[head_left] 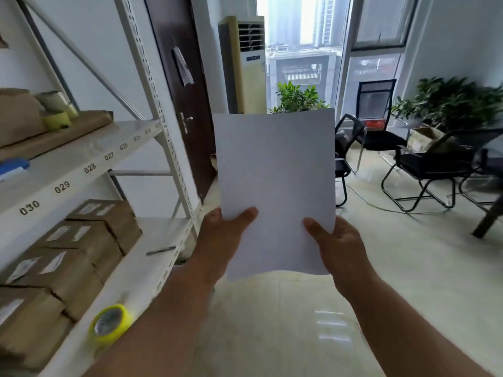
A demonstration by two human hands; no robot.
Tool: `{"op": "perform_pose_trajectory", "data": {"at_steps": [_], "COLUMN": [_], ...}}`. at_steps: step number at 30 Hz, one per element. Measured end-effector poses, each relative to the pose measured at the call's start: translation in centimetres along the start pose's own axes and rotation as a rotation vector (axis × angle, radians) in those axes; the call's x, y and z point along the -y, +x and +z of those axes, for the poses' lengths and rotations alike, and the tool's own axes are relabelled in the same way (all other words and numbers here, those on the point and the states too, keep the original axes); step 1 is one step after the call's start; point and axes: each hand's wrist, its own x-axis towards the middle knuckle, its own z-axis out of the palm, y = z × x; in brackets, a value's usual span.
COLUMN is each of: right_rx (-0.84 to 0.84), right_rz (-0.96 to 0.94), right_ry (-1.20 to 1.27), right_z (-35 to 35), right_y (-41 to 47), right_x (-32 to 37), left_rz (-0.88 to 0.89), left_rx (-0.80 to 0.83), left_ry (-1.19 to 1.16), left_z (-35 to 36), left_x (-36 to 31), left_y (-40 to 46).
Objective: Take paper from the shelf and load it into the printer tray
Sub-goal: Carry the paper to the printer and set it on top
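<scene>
A stack of white paper [276, 180] is held upright in front of me, in the middle of the view. My left hand [221, 235] grips its lower left edge with the thumb on the front. My right hand [336, 246] grips its lower right edge the same way. The white metal shelf [81, 161] with numbered labels stands to my left, apart from the paper. No printer or tray is in view.
Brown boxes [89, 240] fill the lower shelf, with a yellow tape roll [110, 323] at its front edge. A dark door [179, 85] and an air conditioner [245, 63] stand ahead. Black chairs [424, 164] and plants [457, 102] are at the right on the tiled floor.
</scene>
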Motion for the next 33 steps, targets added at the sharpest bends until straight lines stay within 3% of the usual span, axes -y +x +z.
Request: {"op": "perform_pose_trajectory", "data": {"at_steps": [8,20,33], "right_rx": [-0.066,-0.078,-0.048], "right_rz": [-0.016,0.006,0.011], "right_ry": [0.012,0.050,0.034], "right_z": [-2.5,-7.5,-1.4], "right_y": [9.3,26.9,48.1], "right_x": [-0.6,-0.4,-2.7], "left_rz": [0.020,0.027,0.009], "left_rx": [0.080,0.058,-0.005], "left_ry": [-0.038,0.036,-0.008], "left_z": [6.5,18.7,22.3], "left_x": [1.5,1.3,3.5], "left_y": [8.9,22.1,43.9]}}
